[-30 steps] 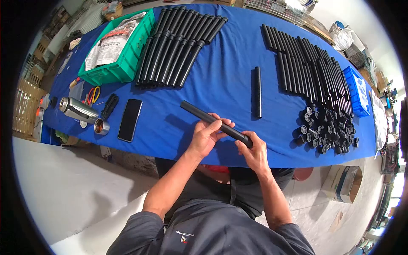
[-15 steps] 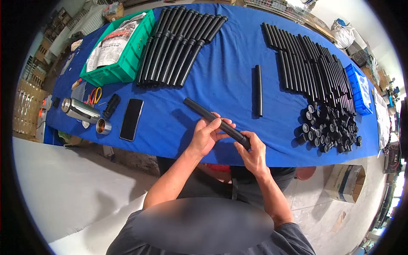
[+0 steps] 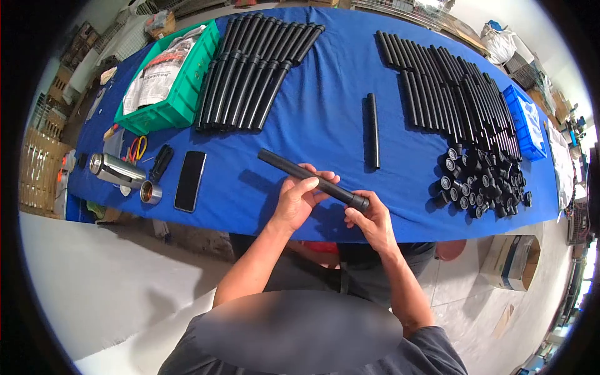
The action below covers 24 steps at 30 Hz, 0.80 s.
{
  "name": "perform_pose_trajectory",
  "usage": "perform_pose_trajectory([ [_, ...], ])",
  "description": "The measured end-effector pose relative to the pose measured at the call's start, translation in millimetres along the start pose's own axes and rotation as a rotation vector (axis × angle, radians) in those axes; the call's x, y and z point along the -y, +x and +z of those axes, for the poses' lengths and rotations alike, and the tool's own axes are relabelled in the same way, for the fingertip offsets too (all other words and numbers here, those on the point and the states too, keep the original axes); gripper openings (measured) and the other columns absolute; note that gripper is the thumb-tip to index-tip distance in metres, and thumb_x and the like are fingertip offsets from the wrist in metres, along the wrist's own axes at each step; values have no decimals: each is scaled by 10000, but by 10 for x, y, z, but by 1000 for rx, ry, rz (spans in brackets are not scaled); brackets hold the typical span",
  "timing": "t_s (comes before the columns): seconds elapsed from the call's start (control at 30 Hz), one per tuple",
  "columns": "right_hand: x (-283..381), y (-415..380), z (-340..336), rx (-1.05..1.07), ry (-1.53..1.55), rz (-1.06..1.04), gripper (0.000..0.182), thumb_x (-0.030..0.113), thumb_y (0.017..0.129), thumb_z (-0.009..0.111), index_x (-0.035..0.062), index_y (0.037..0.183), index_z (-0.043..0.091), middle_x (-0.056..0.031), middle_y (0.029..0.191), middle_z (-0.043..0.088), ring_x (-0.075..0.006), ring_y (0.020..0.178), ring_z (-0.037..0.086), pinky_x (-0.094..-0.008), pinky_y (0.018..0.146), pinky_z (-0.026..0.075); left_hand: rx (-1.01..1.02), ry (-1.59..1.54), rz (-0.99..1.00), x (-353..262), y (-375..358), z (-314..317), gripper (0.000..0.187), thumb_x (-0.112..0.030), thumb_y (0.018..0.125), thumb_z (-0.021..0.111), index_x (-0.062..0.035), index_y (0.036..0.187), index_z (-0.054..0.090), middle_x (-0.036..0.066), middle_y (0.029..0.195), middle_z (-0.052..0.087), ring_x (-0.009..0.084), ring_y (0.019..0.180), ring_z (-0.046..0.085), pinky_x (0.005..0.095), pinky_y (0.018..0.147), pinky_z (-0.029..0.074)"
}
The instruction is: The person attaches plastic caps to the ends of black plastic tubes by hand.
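A black tube [image 3: 284, 164] is held slantwise above the front of the table, its far end pointing up and left. My left hand [image 3: 299, 199] is closed around its middle, thumb on top. At the lower right end sits a wider black end cap [image 3: 359, 203], which the thumb and fingers of my right hand [image 3: 375, 224] grip. How far the cap is pushed on cannot be seen. Beyond my hands, a single bare tube [image 3: 373, 131] lies on the blue cloth [image 3: 331, 106]. Loose black end caps [image 3: 481, 181] are heaped at the right.
Capped tubes [image 3: 247, 87] lie in rows beside a green crate [image 3: 159, 112] holding newspaper. Bare tubes [image 3: 450, 94] are stacked at right, near a blue basket [image 3: 525, 128]. A phone [image 3: 190, 181], a steel flask [image 3: 115, 170] and its cup [image 3: 151, 192] stand at left.
The tube has tilted to lie flatter, its free end moving slightly left and down. My right fingers have shifted, so more of the cap shows. The whole view has moved a little.
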State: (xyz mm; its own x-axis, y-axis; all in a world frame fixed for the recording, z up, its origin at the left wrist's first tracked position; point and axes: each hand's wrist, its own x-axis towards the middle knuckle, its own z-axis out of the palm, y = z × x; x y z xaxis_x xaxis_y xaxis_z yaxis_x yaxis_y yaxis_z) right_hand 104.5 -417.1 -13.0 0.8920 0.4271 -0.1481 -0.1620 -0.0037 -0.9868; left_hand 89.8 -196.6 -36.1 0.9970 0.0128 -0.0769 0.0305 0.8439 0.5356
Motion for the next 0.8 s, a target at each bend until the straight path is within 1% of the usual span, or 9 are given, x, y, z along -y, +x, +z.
perform_pose_trajectory([
  [0.07,42,15,50,-39,-95,-55,389,109,935,768,-45,1257,613,-73,905,708,-115,761,690,-278,674,570,24,11,-32,-16,3,3,208,-55,971,666,-92,1171,618,212,1194,705,387,1213,666,526,976,615],
  [0.17,54,41,80,-60,-82,-57,340,116,935,765,-47,1205,637,-57,824,697,-113,710,686,-275,644,562,19,7,-47,-30,-17,10,205,-49,966,676,-89,1163,636,208,1190,710,390,1211,668,528,974,617],
  [0.27,56,50,141,-100,-70,-97,330,117,935,762,-43,1195,636,-55,792,692,-113,681,686,-274,638,554,32,-20,-32,9,0,-34,195,-50,963,686,-90,1150,654,203,1178,717,393,1201,673,528,970,621],
  [0.37,70,44,162,-114,-151,-133,314,115,936,756,-43,1181,637,-70,799,697,-126,683,694,-282,642,552,20,-1,-27,0,0,-43,180,-56,960,696,-96,1134,666,198,1168,724,389,1192,679,524,967,623],
  [0.47,48,30,155,-133,-292,-239,293,111,942,744,-44,1169,640,-75,778,691,-133,674,694,-295,636,545,20,14,-42,-1,-19,-28,186,-62,960,700,-104,1138,666,188,1172,725,378,1196,679,520,966,624],
  [0.57,86,10,117,-103,-352,-202,327,116,922,763,-36,1177,625,-120,840,687,-216,718,712,-349,652,555,23,2,-56,14,-21,-26,201,-69,961,703,-111,1154,661,181,1184,723,367,1206,676,514,964,624],
  [0.67,111,36,86,-169,-757,-639,386,121,888,795,-21,1192,605,-170,940,672,-320,806,703,-407,693,558,36,12,-78,-12,-10,20,208,-87,967,708,-115,1166,654,179,1202,715,368,1211,672,519,975,616],
  [0.7,139,2,80,-132,-751,-618,433,116,861,814,-9,1208,587,-206,1014,649,-393,890,673,-447,734,555,41,22,-82,-13,-17,36,206,-91,968,709,-115,1164,654,179,1204,714,370,1208,673,522,979,613],
  [0.8,185,-23,92,-128,-764,-595,404,100,861,812,-11,1188,604,-197,994,658,-376,870,681,-429,717,554,51,41,-93,-28,-25,5,195,-95,972,709,-112,1154,643,180,1203,708,374,1207,671,544,1004,592],
])
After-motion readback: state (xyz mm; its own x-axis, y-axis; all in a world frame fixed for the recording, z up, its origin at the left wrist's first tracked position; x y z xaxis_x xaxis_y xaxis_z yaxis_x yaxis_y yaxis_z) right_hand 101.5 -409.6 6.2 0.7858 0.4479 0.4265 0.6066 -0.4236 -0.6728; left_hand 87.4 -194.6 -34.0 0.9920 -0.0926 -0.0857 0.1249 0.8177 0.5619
